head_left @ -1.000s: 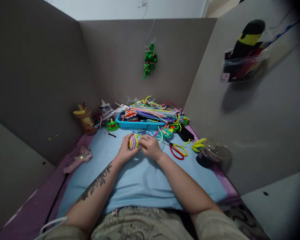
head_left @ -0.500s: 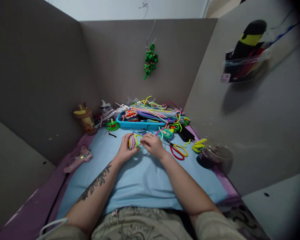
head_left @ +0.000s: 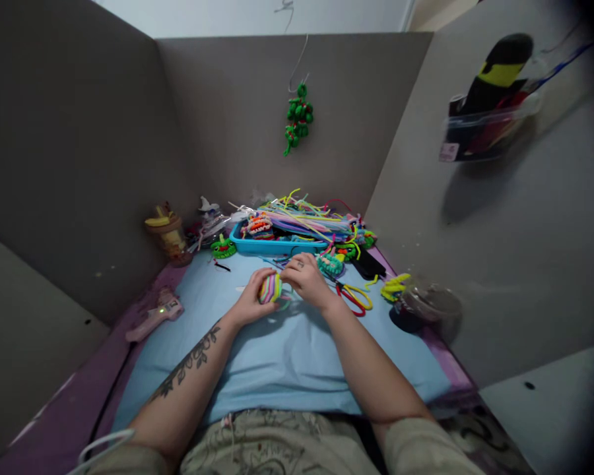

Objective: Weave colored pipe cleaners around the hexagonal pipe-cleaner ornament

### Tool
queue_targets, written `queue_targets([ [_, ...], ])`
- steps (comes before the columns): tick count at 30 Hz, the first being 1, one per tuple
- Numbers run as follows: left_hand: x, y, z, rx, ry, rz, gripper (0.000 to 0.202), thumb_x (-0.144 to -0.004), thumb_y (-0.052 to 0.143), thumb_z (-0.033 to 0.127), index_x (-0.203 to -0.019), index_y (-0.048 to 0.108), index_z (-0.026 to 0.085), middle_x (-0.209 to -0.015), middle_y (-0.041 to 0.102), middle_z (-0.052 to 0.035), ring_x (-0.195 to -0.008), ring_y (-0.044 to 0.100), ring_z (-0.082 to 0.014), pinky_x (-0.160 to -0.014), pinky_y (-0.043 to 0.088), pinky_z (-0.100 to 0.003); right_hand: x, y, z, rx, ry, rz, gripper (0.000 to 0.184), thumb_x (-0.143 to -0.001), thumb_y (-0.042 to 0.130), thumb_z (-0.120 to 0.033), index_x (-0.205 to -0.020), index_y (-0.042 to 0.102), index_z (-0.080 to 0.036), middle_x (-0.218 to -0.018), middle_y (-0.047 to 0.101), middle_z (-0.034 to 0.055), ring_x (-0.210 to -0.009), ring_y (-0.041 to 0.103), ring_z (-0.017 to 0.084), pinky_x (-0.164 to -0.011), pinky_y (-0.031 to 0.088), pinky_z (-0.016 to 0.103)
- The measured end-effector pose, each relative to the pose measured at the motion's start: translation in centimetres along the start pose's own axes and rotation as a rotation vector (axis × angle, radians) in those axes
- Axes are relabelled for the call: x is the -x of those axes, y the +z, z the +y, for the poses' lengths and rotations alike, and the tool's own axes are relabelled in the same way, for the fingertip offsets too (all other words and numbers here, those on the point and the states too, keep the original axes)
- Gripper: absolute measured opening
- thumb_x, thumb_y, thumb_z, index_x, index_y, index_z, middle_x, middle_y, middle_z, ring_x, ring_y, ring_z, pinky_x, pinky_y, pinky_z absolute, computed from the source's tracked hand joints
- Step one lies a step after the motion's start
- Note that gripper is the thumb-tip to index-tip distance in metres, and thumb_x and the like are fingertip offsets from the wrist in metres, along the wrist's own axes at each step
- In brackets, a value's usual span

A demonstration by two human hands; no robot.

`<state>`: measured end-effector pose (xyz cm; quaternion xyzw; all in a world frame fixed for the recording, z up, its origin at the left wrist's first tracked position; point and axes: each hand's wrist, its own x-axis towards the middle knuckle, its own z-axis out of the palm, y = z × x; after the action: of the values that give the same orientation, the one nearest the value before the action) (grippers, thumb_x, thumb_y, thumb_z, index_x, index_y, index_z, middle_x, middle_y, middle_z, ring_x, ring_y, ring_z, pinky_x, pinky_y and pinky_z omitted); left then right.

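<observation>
My left hand is wrapped round a small striped pipe-cleaner piece in pink, yellow, purple and green. Close beside it, my right hand has its fingers pinched together at the piece's right side. What lies between those fingertips is too small to make out; it may be an end of the piece. A pale green strand sticks out below the right hand. Scissors with red and yellow handles lie just right of the right hand. A teal pipe-cleaner figure sits behind it.
A blue tray heaped with colourful pipe cleaners stands at the back. At left are a pink glue gun and a cup. A black phone and a dark transparent container are at right. Grey partitions enclose the table.
The striped piece has turned in my left hand and moved slightly right. My right hand has risen a little and shifted right, still pinched by the piece.
</observation>
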<state>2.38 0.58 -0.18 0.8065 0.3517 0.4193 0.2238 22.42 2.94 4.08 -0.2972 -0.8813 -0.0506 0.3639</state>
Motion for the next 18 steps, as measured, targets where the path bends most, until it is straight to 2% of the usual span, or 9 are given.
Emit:
queue_targets([
  [3,0.1,0.3,-0.2,0.022,0.018,-0.036,0.073,-0.066,0.072,0.03,-0.13,0.038,0.024,-0.129,0.04,-0.0089,-0.123,0.039,-0.0272,-0.106,0.031,-0.045,0.1,-0.2,0.2,0.014,0.028,0.018,0.014,-0.088,0.053,-0.029,-0.085,0.066,-0.025,-0.083,0.065,0.003,-0.092,0.046,0.02,-0.089,0.029,0.038],
  [5,0.1,0.5,-0.4,0.018,0.003,-0.019,0.073,-0.066,0.072,0.031,-0.13,0.038,0.024,-0.129,0.041,-0.0087,-0.122,0.04,-0.0268,-0.105,0.032,-0.044,0.3,-0.2,0.1,0.002,0.066,0.073,0.015,-0.088,0.053,-0.028,-0.086,0.066,-0.024,-0.085,0.065,0.0044,-0.092,0.048,0.021,-0.086,0.032,0.038],
  [9,-0.1,0.9,-1.1,-0.032,-0.129,0.183,0.072,-0.066,0.072,0.032,-0.129,0.037,0.022,-0.125,0.042,-0.0096,-0.118,0.043,-0.0267,-0.102,0.035,-0.045,0.5,0.1,-0.6,-0.138,0.189,0.233,0.016,-0.087,0.05,-0.022,-0.086,0.066,-0.021,-0.081,0.064,0.0056,-0.085,0.053,0.02,-0.08,0.04,0.035],
  [12,-0.1,0.8,-1.3,-0.039,-0.2,0.304,0.073,-0.067,0.071,0.033,-0.129,0.035,0.021,-0.122,0.042,-0.01,-0.115,0.046,-0.026,-0.1,0.038,-0.044,0.3,0.9,-1.2,-0.321,0.284,0.233,0.015,-0.085,0.053,-0.021,-0.08,0.068,-0.021,-0.076,0.063,0.0039,-0.08,0.056,0.018,-0.077,0.043,0.033],
  [15,-0.1,0.7,-1.2,-0.072,-0.159,0.316,0.073,-0.066,0.071,0.032,-0.128,0.035,0.021,-0.122,0.042,-0.01,-0.116,0.045,-0.026,-0.1,0.037,-0.044,0.1,2.2,-1.7,-0.45,0.427,0.192,0.01,-0.079,0.061,-0.024,-0.08,0.071,-0.022,-0.078,0.061,0.0034,-0.079,0.057,0.018,-0.078,0.045,0.033],
  [18,0.0,0.6,-0.9,-0.12,-0.089,0.314,0.072,-0.066,0.071,0.031,-0.128,0.036,0.022,-0.124,0.042,-0.0099,-0.118,0.042,-0.0263,-0.102,0.035,-0.045,0.0,3.2,-1.8,-0.489,0.572,0.21,0.011,-0.07,0.07,-0.028,-0.079,0.073,-0.022,-0.098,0.059,0.007,-0.099,0.054,0.022,-0.092,0.04,0.039],
])
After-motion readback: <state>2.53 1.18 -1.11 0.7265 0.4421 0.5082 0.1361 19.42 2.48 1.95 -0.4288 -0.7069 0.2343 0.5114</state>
